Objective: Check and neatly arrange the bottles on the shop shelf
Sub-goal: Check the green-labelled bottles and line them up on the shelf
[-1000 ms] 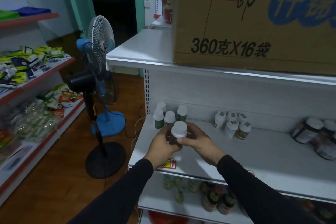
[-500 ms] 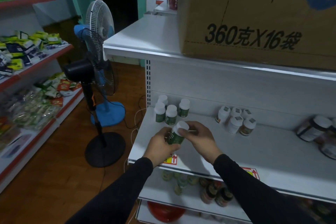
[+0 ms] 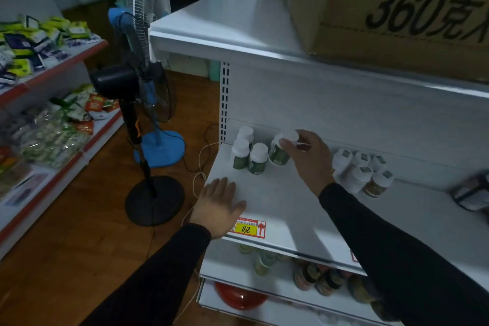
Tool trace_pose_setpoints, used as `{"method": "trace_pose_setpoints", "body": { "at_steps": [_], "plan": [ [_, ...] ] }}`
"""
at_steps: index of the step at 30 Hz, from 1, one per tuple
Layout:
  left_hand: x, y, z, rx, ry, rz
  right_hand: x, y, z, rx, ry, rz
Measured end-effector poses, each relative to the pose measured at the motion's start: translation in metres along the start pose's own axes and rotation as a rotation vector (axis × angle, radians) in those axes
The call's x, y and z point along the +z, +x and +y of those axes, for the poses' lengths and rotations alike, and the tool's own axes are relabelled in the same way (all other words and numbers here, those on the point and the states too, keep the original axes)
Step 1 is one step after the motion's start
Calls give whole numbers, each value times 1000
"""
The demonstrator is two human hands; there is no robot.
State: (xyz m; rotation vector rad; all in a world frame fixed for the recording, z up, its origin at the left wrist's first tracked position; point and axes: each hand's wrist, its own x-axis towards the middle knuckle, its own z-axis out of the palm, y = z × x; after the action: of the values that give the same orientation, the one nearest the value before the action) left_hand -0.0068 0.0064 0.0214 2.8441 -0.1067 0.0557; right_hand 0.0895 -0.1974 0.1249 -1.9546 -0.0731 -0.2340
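The right hand [image 3: 308, 156] grips a green-labelled bottle [image 3: 281, 149] by its white cap, fingers curled round the top, and holds it tilted at the back of the white shelf [image 3: 285, 201]. The bottle's base is close to the shelf surface; whether it touches cannot be told. Just left of that hand stand 3 matching bottles [image 3: 247, 153], upright and close together, 2 in front and 1 behind. To the right of the same hand, partly hidden by the wrist and dark sleeve, is a cluster of 5 white-capped bottles [image 3: 366, 172] with brownish labels.

The left hand [image 3: 218, 202] lies flat, palm down and fingers spread wide, on the front left part of the shelf, holding nothing, well apart from the bottles. Just beside its wrist, on the shelf edge, sits a yellow and red price tag [image 3: 248, 227] reading 168.

Above both hands a cardboard box [image 3: 391, 8] rests on the top shelf. Left of the left hand, on the wooden floor, stand a black fan [image 3: 132, 87] and a blue fan [image 3: 148, 8]. Below the hands, more bottles [image 3: 317, 276] fill a lower shelf.
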Motion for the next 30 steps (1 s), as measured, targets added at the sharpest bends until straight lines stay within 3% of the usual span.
{"method": "trace_pose_setpoints", "body": {
  "at_steps": [3, 10, 30],
  "plan": [
    [12, -1, -1, -1, 39, -55, 4, 24, 1, -45, -65, 36],
    [25, -1, -8, 7, 80, 10, 21, 56, -4, -51, -89, 46],
    [28, -2, -9, 27, 93, 53, 53, 65, 17, -133, -272, -99]
  ]
}}
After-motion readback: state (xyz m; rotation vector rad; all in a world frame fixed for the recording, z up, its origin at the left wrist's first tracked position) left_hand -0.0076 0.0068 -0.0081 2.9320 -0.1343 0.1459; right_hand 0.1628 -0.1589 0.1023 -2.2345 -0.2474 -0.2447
